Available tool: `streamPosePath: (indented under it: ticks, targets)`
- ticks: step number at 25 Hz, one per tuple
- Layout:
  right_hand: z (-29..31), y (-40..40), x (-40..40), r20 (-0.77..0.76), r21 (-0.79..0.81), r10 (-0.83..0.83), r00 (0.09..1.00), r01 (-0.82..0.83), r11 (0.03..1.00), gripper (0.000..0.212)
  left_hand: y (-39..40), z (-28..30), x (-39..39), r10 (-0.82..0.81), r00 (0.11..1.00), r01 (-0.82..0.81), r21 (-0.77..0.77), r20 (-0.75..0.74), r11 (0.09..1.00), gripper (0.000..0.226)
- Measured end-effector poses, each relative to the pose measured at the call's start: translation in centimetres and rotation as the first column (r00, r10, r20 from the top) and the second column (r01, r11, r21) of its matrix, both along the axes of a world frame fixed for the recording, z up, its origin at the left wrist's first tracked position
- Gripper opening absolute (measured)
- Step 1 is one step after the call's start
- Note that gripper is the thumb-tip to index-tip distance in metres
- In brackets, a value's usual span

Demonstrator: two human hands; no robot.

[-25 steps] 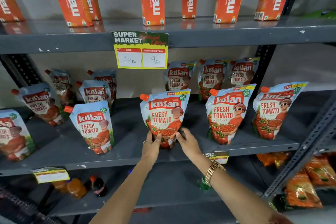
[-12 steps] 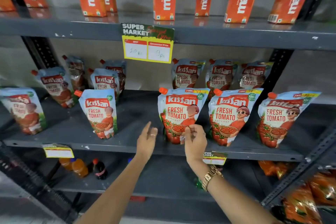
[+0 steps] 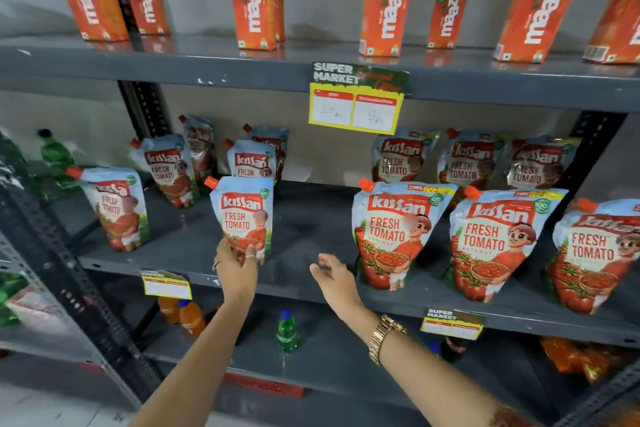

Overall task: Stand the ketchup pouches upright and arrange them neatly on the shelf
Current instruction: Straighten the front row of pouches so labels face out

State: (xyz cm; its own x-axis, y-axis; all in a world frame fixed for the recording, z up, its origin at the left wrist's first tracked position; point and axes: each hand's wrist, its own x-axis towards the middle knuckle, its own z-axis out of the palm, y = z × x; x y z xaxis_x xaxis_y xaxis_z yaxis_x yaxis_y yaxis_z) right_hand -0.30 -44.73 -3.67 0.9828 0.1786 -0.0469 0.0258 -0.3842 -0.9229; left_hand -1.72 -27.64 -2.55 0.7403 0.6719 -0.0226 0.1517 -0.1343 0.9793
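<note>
Gripping the lower edge of a ketchup pouch point(image 3: 244, 215) near the shelf point(image 3: 311, 282) front, the left hand point(image 3: 237, 265) seems to be straightening it; the right hand point(image 3: 334, 276) hovers released beside it, likely needed next to square it with the row

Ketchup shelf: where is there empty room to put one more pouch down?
The biggest bare patch of the shelf lies between the pouch in the left hand and the big front pouch, above the open right hand. The right end is crowded: front pouches stand side by side with a back row behind.
</note>
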Motion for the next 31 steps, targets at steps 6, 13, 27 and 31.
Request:
streamPosePath:
  ticks: [6, 13, 27, 31]
  targets:
    - [-0.4, 7.0, 1.8, -0.142, 0.065, 0.059, 0.988, -0.05, 0.997, 0.062, 5.1, -0.3, 0.8, -0.222, 0.96, 0.22, -0.031, -0.172, 0.975, 0.068]
    - [-0.1, 14.4, 3.2, -0.085, -0.01, -0.096, 0.992, 0.096, 0.995, 0.06, 9.7, -0.2, 1.9, -0.368, 0.915, 0.384, 0.073, -0.168, 0.921, 0.059]
    - [0.1, 23.0, -0.1, 0.37, 0.034, -0.298, 0.88, 0.308, 0.951, 0.014, 19.4, 1.0, 1.9, 0.094, 0.993, -0.085, -0.115, 0.07, 0.99, 0.025]
    - [0.0, 27.5, 0.8, 0.211, 0.033, -0.098, 0.973, 0.093, 0.995, 0.027, 25.6, 1.5, 2.0, 0.278, 0.959, -0.27, -0.128, 0.047, 0.954, 0.028]
